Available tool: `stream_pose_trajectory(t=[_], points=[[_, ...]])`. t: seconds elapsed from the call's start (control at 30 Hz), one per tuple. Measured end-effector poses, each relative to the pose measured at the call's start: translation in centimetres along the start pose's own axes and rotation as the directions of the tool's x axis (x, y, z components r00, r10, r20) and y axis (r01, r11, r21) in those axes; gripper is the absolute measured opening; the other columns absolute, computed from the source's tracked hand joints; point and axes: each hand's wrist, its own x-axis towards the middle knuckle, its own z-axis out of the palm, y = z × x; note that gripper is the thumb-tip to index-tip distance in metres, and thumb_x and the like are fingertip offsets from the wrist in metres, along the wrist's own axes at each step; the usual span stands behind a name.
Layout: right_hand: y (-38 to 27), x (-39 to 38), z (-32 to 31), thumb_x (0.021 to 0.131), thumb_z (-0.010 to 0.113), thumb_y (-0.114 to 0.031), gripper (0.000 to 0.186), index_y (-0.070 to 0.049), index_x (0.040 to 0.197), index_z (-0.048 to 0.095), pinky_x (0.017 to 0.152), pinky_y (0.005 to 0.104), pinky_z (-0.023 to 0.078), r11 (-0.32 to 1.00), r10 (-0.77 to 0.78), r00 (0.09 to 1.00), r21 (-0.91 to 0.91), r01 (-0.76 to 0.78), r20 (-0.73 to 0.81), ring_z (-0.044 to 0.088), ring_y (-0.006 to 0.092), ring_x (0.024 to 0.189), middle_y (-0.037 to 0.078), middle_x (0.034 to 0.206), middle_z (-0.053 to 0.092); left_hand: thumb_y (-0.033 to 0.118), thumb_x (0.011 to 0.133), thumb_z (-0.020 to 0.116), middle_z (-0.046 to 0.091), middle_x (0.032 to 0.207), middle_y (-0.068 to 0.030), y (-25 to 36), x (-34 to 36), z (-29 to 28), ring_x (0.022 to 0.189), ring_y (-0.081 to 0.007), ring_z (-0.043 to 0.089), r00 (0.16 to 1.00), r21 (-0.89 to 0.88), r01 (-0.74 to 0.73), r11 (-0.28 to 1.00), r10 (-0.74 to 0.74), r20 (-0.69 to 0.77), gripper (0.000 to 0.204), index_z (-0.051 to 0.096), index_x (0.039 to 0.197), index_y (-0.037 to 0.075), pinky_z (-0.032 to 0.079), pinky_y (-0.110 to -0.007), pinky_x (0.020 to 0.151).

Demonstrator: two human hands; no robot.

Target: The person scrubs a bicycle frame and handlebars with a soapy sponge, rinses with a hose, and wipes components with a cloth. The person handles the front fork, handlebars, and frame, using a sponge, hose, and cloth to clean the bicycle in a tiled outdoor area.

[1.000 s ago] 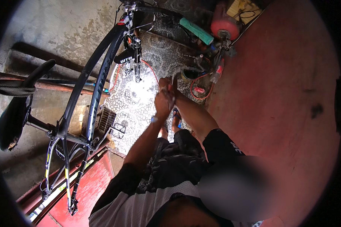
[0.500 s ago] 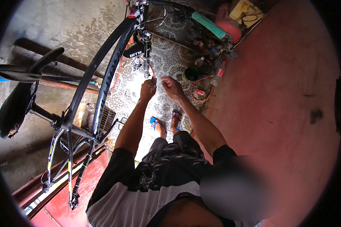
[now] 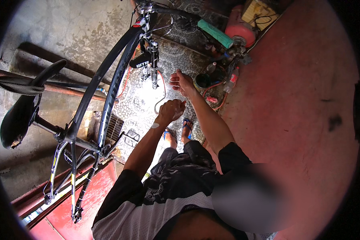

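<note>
Low in front of me, my left hand (image 3: 172, 111) is closed, its fingers curled; whatever they may hold is hidden. A whitish patch shows on that wrist. Just above and to its right, my right hand (image 3: 183, 84) is open, fingers apart and nothing in them. Neither hand touches the black bicycle frame (image 3: 93, 86) on the left, which has no wheels on it. Its fork (image 3: 154, 66) points down close to my hands, with white smears on it. A thin curved cord (image 3: 163, 94) lies between the fork and my left hand.
The saddle (image 3: 18, 120) juts out at left, and a green handlebar grip (image 3: 215, 33) at the top. A dark bucket (image 3: 203, 80), a plastic bottle (image 3: 232, 80) and an orange hose (image 3: 223, 101) sit right of my hands. A red tank (image 3: 241, 30) stands behind. A floor grate (image 3: 115, 127) lies below the frame.
My left hand has drawn back toward me and right, away from the fork. My right hand has lifted slightly forward and its fingers have spread. The cord now shows more fully.
</note>
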Motion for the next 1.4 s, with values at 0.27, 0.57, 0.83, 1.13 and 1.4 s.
stream_pose_trajectory(t=[0.27, 0.57, 0.83, 1.13, 1.4], points=[[0.8, 3.7, -2.4, 0.096, 0.061, -0.05, 0.042, -0.01, 0.106, 0.068, 0.07, 0.0384, 0.053, 0.49, -0.169, 0.984, -0.871, 0.038, -0.051, 0.069, 0.0206, 0.084, 0.008, 0.09, 0.071, 0.033, 0.093, 0.059, 0.069, 0.075, -0.0195, 4.2, 0.6, -1.2, 0.069, -0.0372, 0.07, 0.96, 0.083, -0.211, 0.974, 0.223, -0.172, 0.033, 0.066, 0.079, 0.003, 0.057, -0.049, 0.063], [-0.4, 3.2, -7.4, 0.087, 0.064, -0.03, 0.03, -0.005, 0.099, 0.076, 0.089, 0.0458, 0.056, -0.232, -0.125, 0.986, -0.97, 0.075, 0.107, 0.071, 0.0349, 0.104, 0.019, 0.106, 0.074, 0.029, 0.093, 0.057, 0.069, 0.068, -0.0175, 8.8, 2.0, -1.3, 0.064, -0.0344, 0.071, 0.992, 0.199, -0.125, 0.972, 0.116, 0.057, 0.029, 0.066, 0.08, 0.005, 0.058, -0.047, 0.058], [-1.2, 1.5, -8.1, 0.082, 0.069, -0.024, 0.024, -0.007, 0.097, 0.077, 0.08, 0.0453, 0.059, -0.122, -0.165, 0.985, -0.992, 0.037, 0.057, 0.074, 0.0332, 0.098, 0.017, 0.102, 0.075, 0.024, 0.091, 0.061, 0.066, 0.064, -0.0126, 3.0, 6.6, 3.9, 0.058, -0.0285, 0.069, 0.99, 0.288, -0.102, 0.952, 0.125, -0.064, 0.023, 0.064, 0.075, 0.008, 0.057, -0.042, 0.054], [1.6, 1.6, -7.6, 0.088, 0.07, -0.038, 0.037, -0.004, 0.104, 0.073, 0.076, 0.0426, 0.06, 0.628, 0.106, 0.976, -0.774, 0.084, 0.192, 0.074, 0.0296, 0.09, 0.014, 0.094, 0.076, 0.033, 0.091, 0.06, 0.071, 0.079, -0.0192, -5.9, 7.8, 9.2, 0.074, -0.0356, 0.07, 0.997, 0.113, 0.075, 0.991, -0.071, -0.044, 0.029, 0.067, 0.084, 0.005, 0.058, -0.046, 0.067], [2.1, -1.3, -2.3, 0.107, 0.035, -0.052, 0.058, -0.004, 0.137, 0.052, 0.09, 0.0404, 0.058, 0.857, -0.006, 0.988, 0.509, -0.075, 0.156, 0.068, 0.0275, 0.105, 0.019, 0.121, 0.066, 0.018, 0.091, 0.07, 0.063, 0.096, -0.0035, -10.9, 5.4, 10.3, 0.079, -0.0146, 0.06, 0.966, -0.826, -0.08, 0.559, 0.248, 0.074, 0.032, 0.06, 0.116, 0.001, 0.051, -0.028, 0.069]])
